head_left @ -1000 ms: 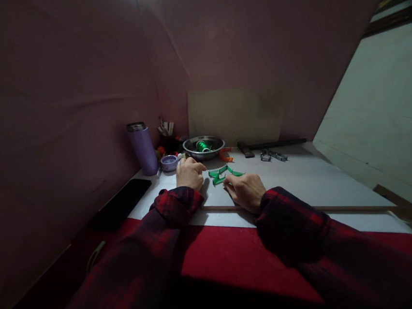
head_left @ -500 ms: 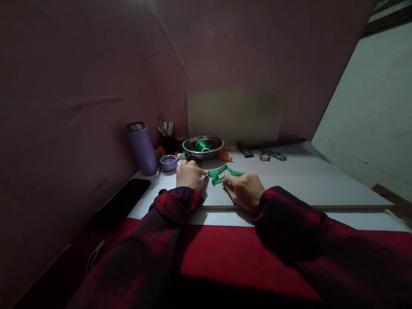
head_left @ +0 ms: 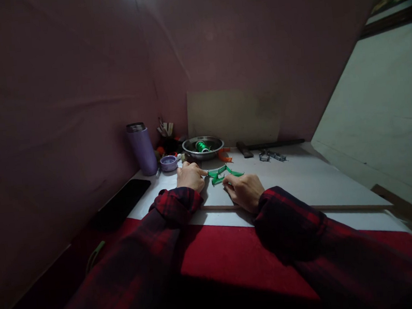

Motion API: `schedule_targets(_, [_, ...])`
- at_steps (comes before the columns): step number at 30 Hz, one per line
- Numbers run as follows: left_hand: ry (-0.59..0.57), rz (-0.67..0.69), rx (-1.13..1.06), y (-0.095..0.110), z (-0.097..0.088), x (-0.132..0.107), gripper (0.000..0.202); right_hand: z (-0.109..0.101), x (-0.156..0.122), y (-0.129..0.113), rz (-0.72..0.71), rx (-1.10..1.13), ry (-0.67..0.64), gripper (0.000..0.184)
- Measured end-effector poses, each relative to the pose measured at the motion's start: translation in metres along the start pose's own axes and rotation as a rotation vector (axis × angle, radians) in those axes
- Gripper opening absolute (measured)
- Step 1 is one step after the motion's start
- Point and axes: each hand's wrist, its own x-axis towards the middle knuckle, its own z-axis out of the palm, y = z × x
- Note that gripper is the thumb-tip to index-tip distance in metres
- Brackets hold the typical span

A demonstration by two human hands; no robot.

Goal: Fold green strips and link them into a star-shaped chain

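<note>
Green thread is wound around several small nails standing in a white board, forming an angular, star-like outline. My left hand rests on the board at the left of this outline, its index finger stretched out to touch the leftmost nail. At the lower right of the outline, my right hand is closed in a pinch on the green thread. The thread's end between the fingertips is too fine to make out, and the right hand covers part of the outline.
Behind my hands stand a metal bowl with a green spool, an orange thread shape, a hammer and grey thread shapes. On the left are a purple tumbler, a small purple cup and a black phone.
Both hands stay in nearly the same place, shifted only very slightly. The green thread outline looks unchanged.
</note>
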Motion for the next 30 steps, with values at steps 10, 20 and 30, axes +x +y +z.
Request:
schedule_targets(10, [0.004,-0.016,-0.011,-0.004,0.006,0.002,0.036,-0.002,-0.001,-0.002,0.017,0.017,-0.006,0.026])
schedule_targets(20, [-0.055,-0.162,-0.188,-0.005,0.007,0.006,0.038,0.001,-0.001,0.0,-0.011,0.012,0.001,0.026])
schedule_targets(30, [-0.137,-0.372,-0.53,-0.008,0.012,0.012,0.037,-0.002,-0.001,-0.002,-0.019,0.016,-0.01,0.025])
